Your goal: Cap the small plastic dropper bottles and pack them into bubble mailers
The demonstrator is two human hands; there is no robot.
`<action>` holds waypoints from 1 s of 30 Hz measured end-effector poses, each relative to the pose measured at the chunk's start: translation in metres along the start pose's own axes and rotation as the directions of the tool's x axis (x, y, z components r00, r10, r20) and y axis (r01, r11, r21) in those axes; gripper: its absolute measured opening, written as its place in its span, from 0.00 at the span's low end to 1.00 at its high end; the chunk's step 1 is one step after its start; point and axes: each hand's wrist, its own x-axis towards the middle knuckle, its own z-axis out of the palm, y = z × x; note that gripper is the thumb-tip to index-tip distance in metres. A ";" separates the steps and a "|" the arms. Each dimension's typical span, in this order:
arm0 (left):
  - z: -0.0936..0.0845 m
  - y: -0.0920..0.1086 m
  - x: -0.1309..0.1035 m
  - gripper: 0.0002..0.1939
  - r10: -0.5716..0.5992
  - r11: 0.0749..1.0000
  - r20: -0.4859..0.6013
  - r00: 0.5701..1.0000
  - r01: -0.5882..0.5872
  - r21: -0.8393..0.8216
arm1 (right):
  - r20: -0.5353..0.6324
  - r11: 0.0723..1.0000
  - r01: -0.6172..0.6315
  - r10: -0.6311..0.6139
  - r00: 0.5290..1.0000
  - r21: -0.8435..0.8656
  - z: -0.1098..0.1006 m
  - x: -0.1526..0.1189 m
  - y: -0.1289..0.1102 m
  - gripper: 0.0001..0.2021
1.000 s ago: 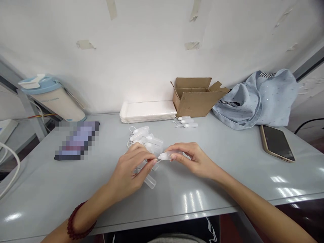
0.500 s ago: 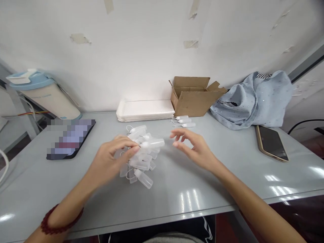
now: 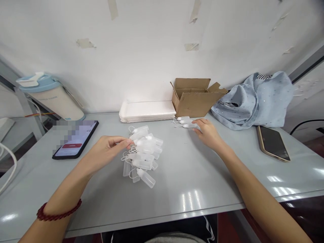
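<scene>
A pile of small translucent plastic squeeze bottles with looped cap straps lies on the grey table. My left hand is at the pile's upper left, thumb and fingers pinched at the cap end of one squeeze bottle. Farther back on the right, a few more such bottles lie side by side in front of the cardboard box. My right hand has its thumb and fingertips around the base end of the nearest one, which still lies on the table.
Against the wall are a stack of white trays and an open cardboard box. A light blue cloth bag and a phone lie at the right. Another phone and a tumbler are at the left.
My right hand has moved back and to the right, from beside the pile to the row of bottles. The bottle in my left hand has come lower, onto the pile.
</scene>
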 end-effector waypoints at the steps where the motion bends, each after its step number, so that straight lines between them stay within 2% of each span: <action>1: 0.000 0.001 0.000 0.18 -0.018 0.999 -0.049 0.999 0.020 0.030 | 0.009 1.000 -0.002 0.002 1.000 -0.002 0.001 0.000 0.000 0.14; 6: 0.004 0.009 -0.002 0.16 -0.123 0.979 -0.247 0.961 0.158 0.128 | 0.031 0.998 -0.063 0.064 0.997 -0.032 0.005 0.001 -0.003 0.14; 11: 0.013 0.014 -0.005 0.14 -0.067 0.980 -0.322 0.944 0.124 0.159 | 0.039 0.986 -0.154 0.157 0.987 -0.066 0.008 0.000 -0.008 0.12; 15: 0.017 0.016 -0.009 0.13 -0.037 0.986 -0.336 0.941 0.090 0.143 | 0.063 0.988 -0.150 0.153 0.986 -0.041 0.004 -0.002 -0.017 0.09; 18: 0.019 0.018 -0.012 0.11 0.024 0.989 -0.360 0.933 0.030 0.142 | 0.123 0.988 -0.124 0.112 0.986 0.088 -0.006 -0.004 -0.031 0.12; 20: 0.023 0.020 -0.014 0.10 0.082 0.989 -0.364 0.928 -0.032 0.142 | 0.246 0.887 -0.193 0.093 0.965 0.421 -0.015 -0.008 -0.044 0.16; 22: 0.027 0.023 -0.016 0.09 0.133 0.986 -0.340 0.931 -0.089 0.143 | 0.342 0.758 -0.244 0.029 0.939 0.605 -0.023 -0.013 -0.057 0.18; 25: 0.032 0.027 -0.019 0.08 0.178 0.980 -0.288 0.941 -0.143 0.138 | 0.391 0.659 -0.225 -0.114 0.913 0.718 -0.031 -0.021 -0.072 0.15; 30: 0.038 0.029 -0.020 0.10 0.208 0.976 -0.206 0.956 -0.188 0.115 | 0.345 0.631 -0.144 -0.209 0.915 0.762 -0.032 -0.030 -0.086 0.11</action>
